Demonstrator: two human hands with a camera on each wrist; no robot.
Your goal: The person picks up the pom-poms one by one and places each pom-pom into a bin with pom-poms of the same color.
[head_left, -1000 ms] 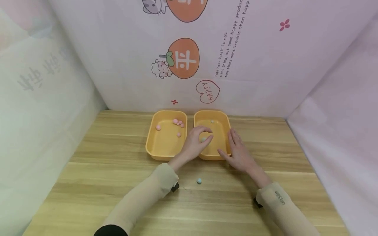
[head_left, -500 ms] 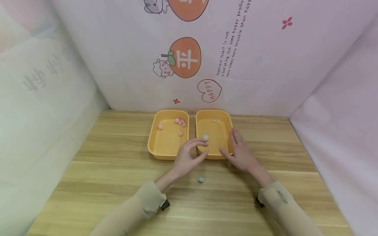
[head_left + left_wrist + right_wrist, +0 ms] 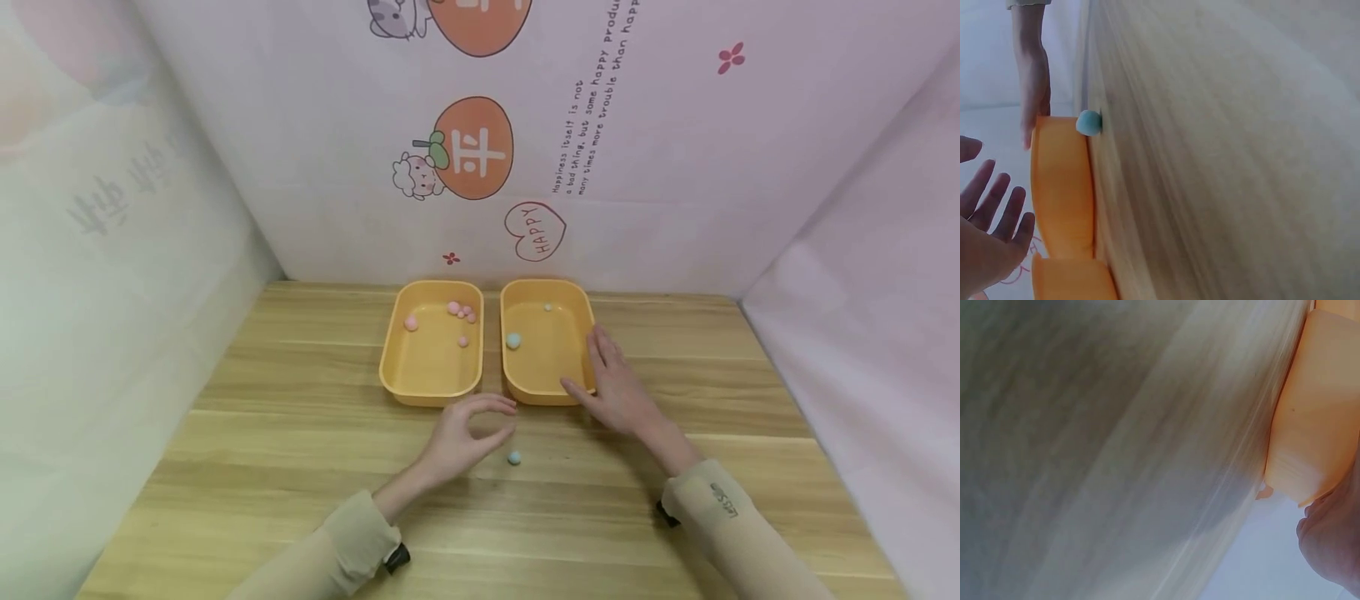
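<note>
My left hand (image 3: 462,435) hovers over the table in front of the trays, thumb and fingers parted with nothing between them. Just beyond its fingertips, a small pale blue ball (image 3: 513,457) lies on the wood; the left wrist view shows the same blue ball (image 3: 1089,123) too. My right hand (image 3: 621,393) rests with fairly straight fingers on the right rim of the right yellow tray (image 3: 551,392). Inside that tray are a larger pale blue ball (image 3: 513,341) near the left wall and a tiny one (image 3: 547,307) toward the back.
Left of it stands a second yellow tray (image 3: 431,388) holding several pink balls (image 3: 411,323), most grouped at its back right. A narrow gap parts the trays. Behind them rises a printed white cloth (image 3: 337,208), with cloth walls at both sides of the wooden table (image 3: 285,467).
My left hand has drawn back from over the right tray toward the table ball. The larger blue ball in the tray has shifted toward the left wall. My right hand stays at the rim.
</note>
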